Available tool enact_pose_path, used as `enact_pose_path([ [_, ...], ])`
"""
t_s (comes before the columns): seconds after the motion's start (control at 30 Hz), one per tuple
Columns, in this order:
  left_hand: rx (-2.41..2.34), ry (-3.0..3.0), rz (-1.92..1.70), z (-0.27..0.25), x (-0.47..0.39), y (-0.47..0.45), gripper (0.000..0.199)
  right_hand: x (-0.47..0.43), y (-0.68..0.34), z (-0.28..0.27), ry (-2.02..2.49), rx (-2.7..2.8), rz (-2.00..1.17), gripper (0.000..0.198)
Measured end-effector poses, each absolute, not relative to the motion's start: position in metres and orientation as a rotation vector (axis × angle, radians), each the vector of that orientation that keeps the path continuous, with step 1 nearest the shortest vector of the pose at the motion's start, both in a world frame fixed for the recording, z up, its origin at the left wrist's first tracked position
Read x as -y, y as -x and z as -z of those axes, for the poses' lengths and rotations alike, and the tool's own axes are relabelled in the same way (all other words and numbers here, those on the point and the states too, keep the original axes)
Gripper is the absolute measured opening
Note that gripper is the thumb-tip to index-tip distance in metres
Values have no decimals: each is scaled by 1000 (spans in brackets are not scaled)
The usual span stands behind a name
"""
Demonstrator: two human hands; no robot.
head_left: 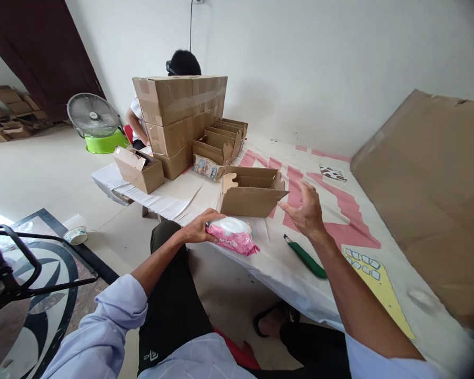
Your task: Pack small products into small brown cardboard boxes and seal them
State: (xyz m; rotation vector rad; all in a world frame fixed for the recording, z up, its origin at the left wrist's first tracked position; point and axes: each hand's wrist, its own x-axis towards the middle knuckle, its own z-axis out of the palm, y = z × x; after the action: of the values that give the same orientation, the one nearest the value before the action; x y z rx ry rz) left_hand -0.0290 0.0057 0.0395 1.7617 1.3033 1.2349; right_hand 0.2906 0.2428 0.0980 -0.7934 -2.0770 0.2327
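My left hand (200, 227) grips the left end of a pink and white wet wipes pack (235, 241) at the table's front edge. Just behind the pack stands an open cardboard box (250, 202) with its flaps up; its inside shows only in part. At the box's right end my right hand (307, 211) is open, thumb and fingers spread around empty space. Whether the thumb touches the flap, I cannot tell. A green utility knife (306, 260) lies on the table below that hand.
Taped cartons (174, 100) are stacked at the back left, with several open boxes (225, 138) beside them. A patterned pack (207, 167) and a smaller box (139, 169) lie nearby. Behind the stack sits a person (185, 63). A big cardboard piece (426, 200) stands at right.
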Motion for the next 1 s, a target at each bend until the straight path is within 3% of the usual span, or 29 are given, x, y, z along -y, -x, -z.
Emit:
enact_pose_path([
  [0.33, -1291, -1872, -1118, -25, -9, 17, 98, -244, -281, -106, 663, 2266, -237, 20],
  [0.53, -1607, -1619, -1365, -50, -14, 39, 84, -188, -297, -84, 546, 2252, -56, 25],
  [0.77, -1567, -1708, -1451, -70, -25, 27, 108, -139, -313, -53, 476, 2223, 88, 32],
  [1.0, -1654, -1897, -1260, -80, -11, 9, 111, -128, -321, -46, 421, 2211, 215, 30],
])
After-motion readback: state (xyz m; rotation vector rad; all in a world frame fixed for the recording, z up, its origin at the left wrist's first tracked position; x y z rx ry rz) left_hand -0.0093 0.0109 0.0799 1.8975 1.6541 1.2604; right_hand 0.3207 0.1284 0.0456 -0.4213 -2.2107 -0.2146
